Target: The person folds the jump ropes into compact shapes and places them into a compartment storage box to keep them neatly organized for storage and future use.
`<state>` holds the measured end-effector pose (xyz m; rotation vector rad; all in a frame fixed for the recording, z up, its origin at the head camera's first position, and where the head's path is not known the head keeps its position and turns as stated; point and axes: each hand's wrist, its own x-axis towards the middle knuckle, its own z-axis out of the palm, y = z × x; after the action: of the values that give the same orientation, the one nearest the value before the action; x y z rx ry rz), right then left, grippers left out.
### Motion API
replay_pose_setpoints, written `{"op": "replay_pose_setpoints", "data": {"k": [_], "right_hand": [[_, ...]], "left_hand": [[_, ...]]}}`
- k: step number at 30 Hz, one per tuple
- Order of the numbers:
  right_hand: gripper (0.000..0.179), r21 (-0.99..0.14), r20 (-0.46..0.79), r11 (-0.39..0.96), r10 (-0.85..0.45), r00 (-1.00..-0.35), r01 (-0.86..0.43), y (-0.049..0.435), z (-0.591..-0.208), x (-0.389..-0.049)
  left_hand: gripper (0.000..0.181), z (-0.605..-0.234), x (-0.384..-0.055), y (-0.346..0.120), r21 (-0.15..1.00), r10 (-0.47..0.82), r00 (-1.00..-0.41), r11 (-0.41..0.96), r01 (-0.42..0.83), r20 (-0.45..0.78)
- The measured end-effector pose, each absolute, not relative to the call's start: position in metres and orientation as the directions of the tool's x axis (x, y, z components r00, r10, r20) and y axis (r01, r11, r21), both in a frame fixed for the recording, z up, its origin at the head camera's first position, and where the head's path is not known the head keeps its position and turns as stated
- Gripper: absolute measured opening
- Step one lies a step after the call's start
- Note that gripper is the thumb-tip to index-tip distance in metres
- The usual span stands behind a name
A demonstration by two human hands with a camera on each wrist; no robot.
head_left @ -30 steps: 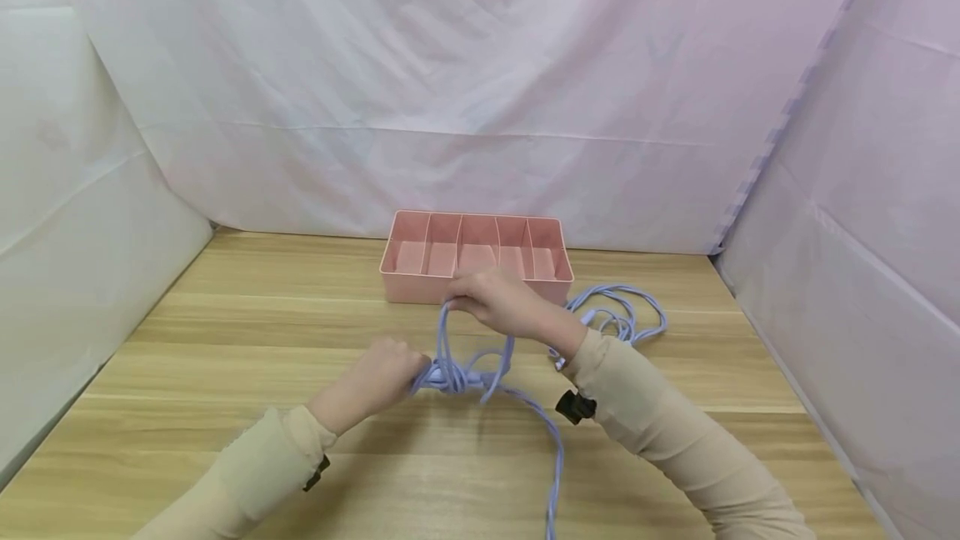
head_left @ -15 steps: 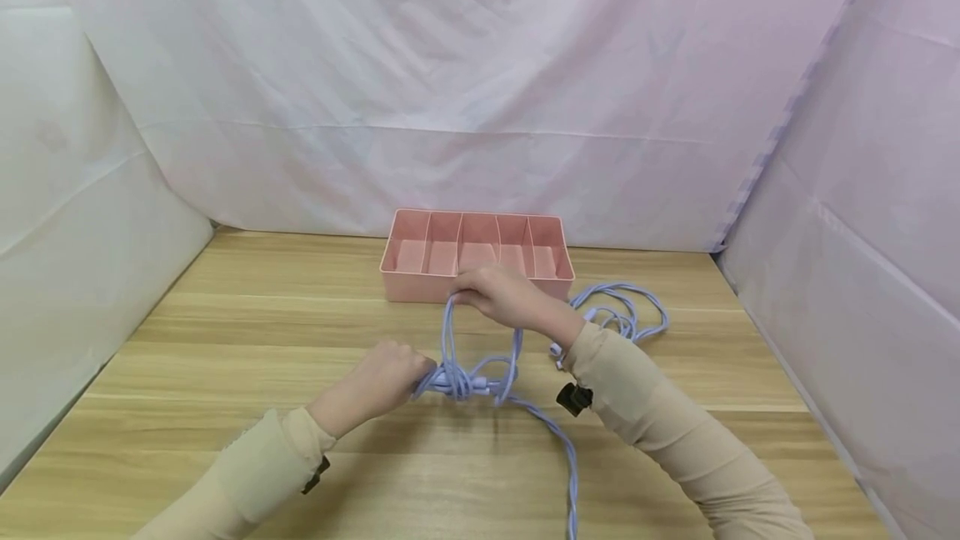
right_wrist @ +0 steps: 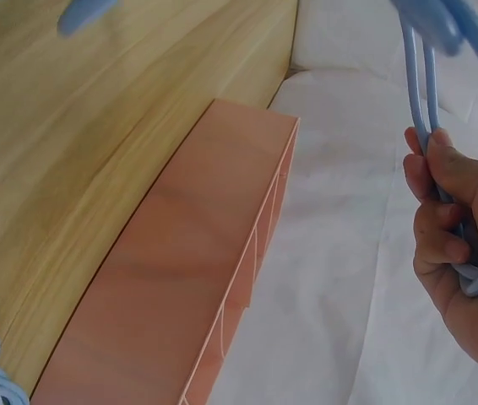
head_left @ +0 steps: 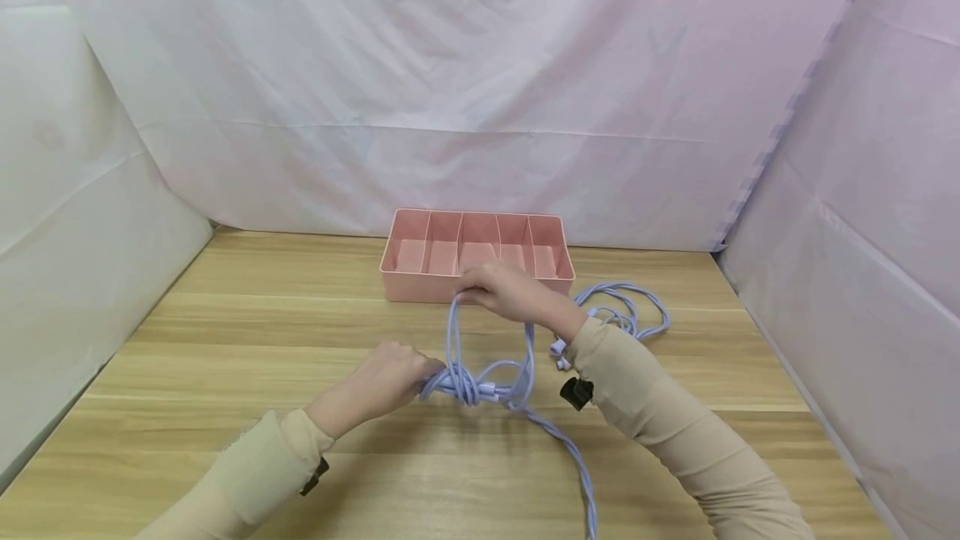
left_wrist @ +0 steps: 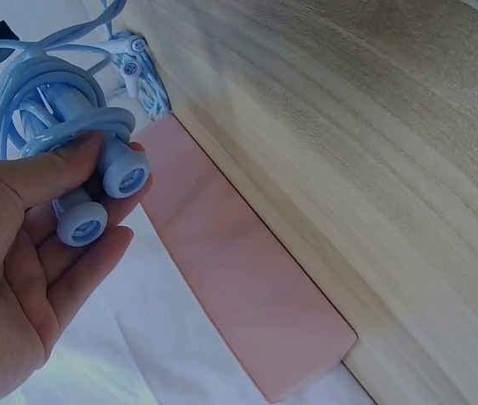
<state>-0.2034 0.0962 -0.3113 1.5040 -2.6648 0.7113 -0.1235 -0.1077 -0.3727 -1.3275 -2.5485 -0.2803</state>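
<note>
A light blue jump rope (head_left: 467, 387), its cord wound round its two handles, hangs between my hands over the table. My left hand (head_left: 382, 383) grips the bundle by the handle ends; in the left wrist view two flared handle ends (left_wrist: 82, 224) poke out between thumb and fingers. My right hand (head_left: 504, 292) holds a doubled loop of cord (right_wrist: 417, 89) above the bundle, fingers curled round it, in front of the box. From the bundle's right side a twisted length of cord (head_left: 573, 450) trails toward the table's front.
A pink box (head_left: 420, 288) with several compartments stands at the back against white cloth (head_left: 465, 98). Right of it lies a second light blue jump rope (head_left: 654, 307), loosely coiled, handle ends toward me. Cloth walls (head_left: 847, 290) bound the wooden table (head_left: 247, 332).
The bundle and my right hand have shifted slightly right, and the left hand a little too. The loop has drawn wider, and the trailing cord has swung to the right.
</note>
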Motion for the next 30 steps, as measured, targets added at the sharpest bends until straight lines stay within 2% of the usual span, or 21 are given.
{"op": "replay_pose_setpoints", "data": {"k": [3,11,20,25,30], "right_hand": [[0.011,-0.406,0.185,0.418,-0.833,-0.521,-0.813,0.099,-0.311,-0.207],[0.011,-0.55,0.015,0.373,-0.89,-0.456,-0.747,0.107,-0.301,-0.212],[0.01,-0.584,-0.093,0.366,-0.917,-0.388,-0.725,0.108,-0.289,-0.211],[0.013,-0.6,-0.07,0.357,-0.915,-0.398,-0.715,0.105,-0.294,-0.211],[0.012,-0.662,0.015,0.317,-0.9,-0.435,-0.679,0.106,-0.31,-0.216]], "left_hand": [[0.025,-0.373,-0.123,-0.107,0.068,0.782,-0.547,0.555,0.829,0.298],[0.02,-0.371,-0.121,-0.108,0.115,0.816,-0.525,0.513,0.851,0.244],[0.02,-0.368,-0.117,-0.11,0.083,0.823,-0.528,0.523,0.848,0.211],[0.015,-0.366,-0.113,-0.107,0.142,0.841,-0.512,0.493,0.858,0.174],[0.018,-0.364,-0.112,-0.104,0.177,0.837,-0.505,0.476,0.862,0.211]]}}
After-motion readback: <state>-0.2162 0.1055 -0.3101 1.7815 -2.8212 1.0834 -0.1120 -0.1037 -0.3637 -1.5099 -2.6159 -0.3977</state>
